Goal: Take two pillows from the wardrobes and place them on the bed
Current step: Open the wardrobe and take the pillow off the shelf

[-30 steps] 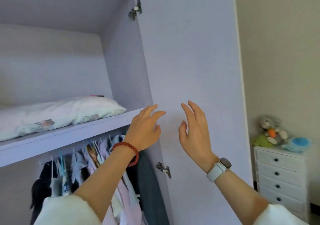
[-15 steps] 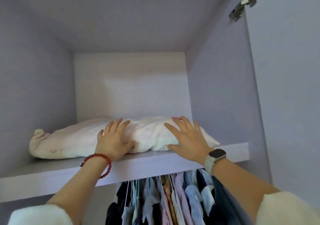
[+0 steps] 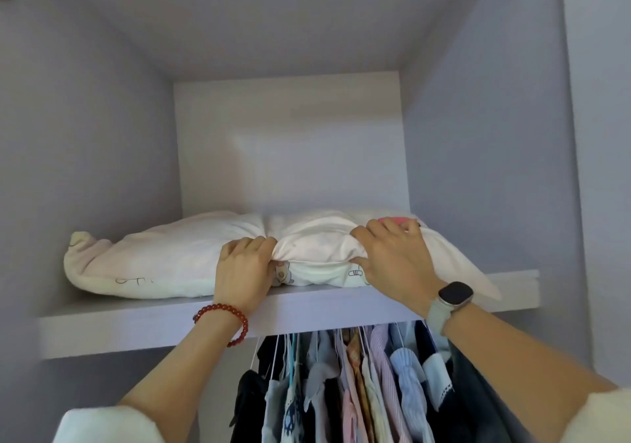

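A white pillow (image 3: 164,258) with small printed figures lies across the wardrobe's upper shelf (image 3: 136,326). My left hand (image 3: 244,270), with a red bead bracelet at the wrist, is closed on the pillow's front edge near its middle. My right hand (image 3: 396,263), with a watch at the wrist, clutches the pillow further right, bunching the fabric between the two hands. A small pink thing (image 3: 396,220) shows just behind my right fingers. No second pillow is in view, and neither is the bed.
Several shirts on hangers (image 3: 358,384) hang from a rail under the shelf. The wardrobe's side walls (image 3: 478,169) close in the shelf at left and right. An open door (image 3: 604,169) with a hinge stands at the right.
My view swung from the door to the shelf. Both hands went from open in the air to flat on the pillow, and now their fingers have curled into its fabric.
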`<state>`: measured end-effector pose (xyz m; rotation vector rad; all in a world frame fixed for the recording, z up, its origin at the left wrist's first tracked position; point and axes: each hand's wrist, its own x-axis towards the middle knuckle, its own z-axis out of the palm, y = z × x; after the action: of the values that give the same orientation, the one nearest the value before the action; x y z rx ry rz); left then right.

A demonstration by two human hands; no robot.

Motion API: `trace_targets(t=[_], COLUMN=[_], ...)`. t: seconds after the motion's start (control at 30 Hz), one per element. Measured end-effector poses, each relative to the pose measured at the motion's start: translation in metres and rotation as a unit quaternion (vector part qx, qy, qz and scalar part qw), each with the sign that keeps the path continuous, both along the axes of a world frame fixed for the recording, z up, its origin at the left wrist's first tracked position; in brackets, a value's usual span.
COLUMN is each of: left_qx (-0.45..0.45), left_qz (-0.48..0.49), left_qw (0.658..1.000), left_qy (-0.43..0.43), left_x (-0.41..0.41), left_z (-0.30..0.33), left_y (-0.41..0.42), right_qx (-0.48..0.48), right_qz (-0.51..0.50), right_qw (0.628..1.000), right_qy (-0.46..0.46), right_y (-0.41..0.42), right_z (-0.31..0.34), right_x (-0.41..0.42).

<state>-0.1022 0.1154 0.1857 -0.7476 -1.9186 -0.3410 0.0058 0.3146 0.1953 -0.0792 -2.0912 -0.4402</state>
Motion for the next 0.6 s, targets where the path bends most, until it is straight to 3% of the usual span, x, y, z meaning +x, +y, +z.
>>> trace_targets(t=[0.23,0.43,0.6], left_qx=[0.015,-0.016,-0.076], left_qz=[-0.078,-0.116,-0.139], left_qw=[0.994,0.99,0.982], left_qy=[0.069,0.082,0.106], left_x=[0.105,0.172,0.204], left_z=[-0.034,-0.075,-0.099], left_y=[-0.054,-0.101,-0.121], right_qx=[-0.038,-0.08,-0.119], right_qz=[-0.007,-0.006,0.092], right_qw=[0.998,0.996,0.983], right_qy=[0.041,-0.033,-0.106], right_y=[-0.052,-0.104,-0.134], right_z=[-0.048,-0.103,-0.108], right_x=[0.118,0.198,0.223])
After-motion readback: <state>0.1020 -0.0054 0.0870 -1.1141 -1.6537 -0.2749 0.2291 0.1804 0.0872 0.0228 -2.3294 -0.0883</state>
